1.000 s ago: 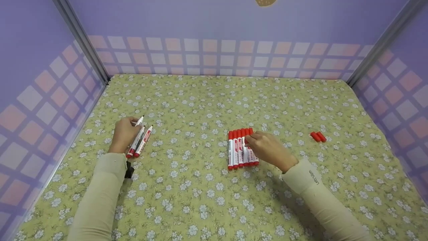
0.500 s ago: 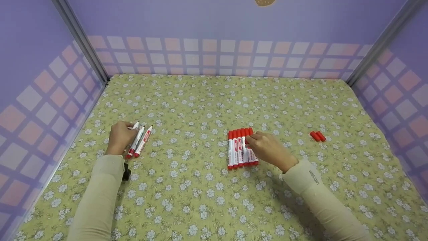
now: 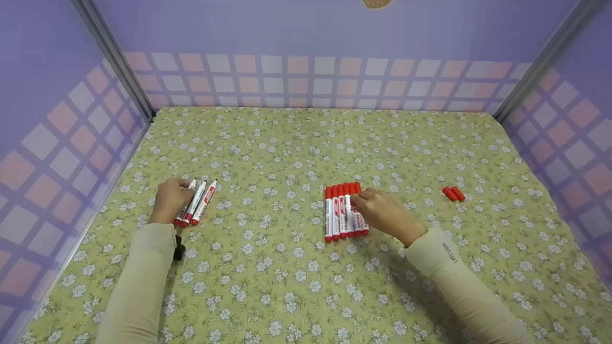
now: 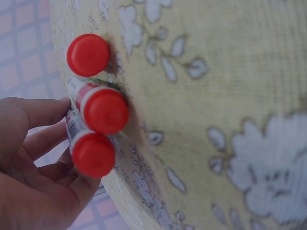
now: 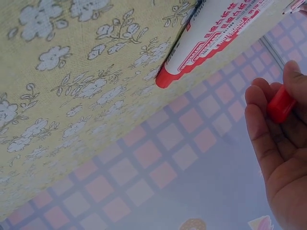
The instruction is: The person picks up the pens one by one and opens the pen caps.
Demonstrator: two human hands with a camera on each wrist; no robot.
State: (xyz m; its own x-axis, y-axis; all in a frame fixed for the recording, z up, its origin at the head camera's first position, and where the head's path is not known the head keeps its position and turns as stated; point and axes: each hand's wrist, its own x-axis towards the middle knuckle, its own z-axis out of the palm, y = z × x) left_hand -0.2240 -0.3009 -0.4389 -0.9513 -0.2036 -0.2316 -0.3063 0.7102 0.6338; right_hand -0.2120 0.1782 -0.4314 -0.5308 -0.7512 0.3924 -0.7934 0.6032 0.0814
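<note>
At the left of the table, my left hand [image 3: 171, 199] holds an uncapped marker [image 4: 93, 155] between thumb and fingers, its black tip pointing away from me. The held marker lies alongside two more uncapped white markers, a middle one [image 3: 197, 203] and an outer one [image 3: 206, 200], all with red ends toward me. My right hand [image 3: 385, 214] pinches a red marker cap [image 5: 282, 104] over the right side of a row of several capped markers [image 3: 335, 217], partly hiding that row.
Two loose red caps [image 3: 453, 193] lie side by side farther right on the flowered tablecloth [image 3: 267, 277]. Purple checked panels [image 3: 306, 81] enclose the table at the back and both sides.
My left hand has moved down and slightly left, bringing its marker back beside the other two uncapped markers. My right hand has stayed over the capped row with the red cap.
</note>
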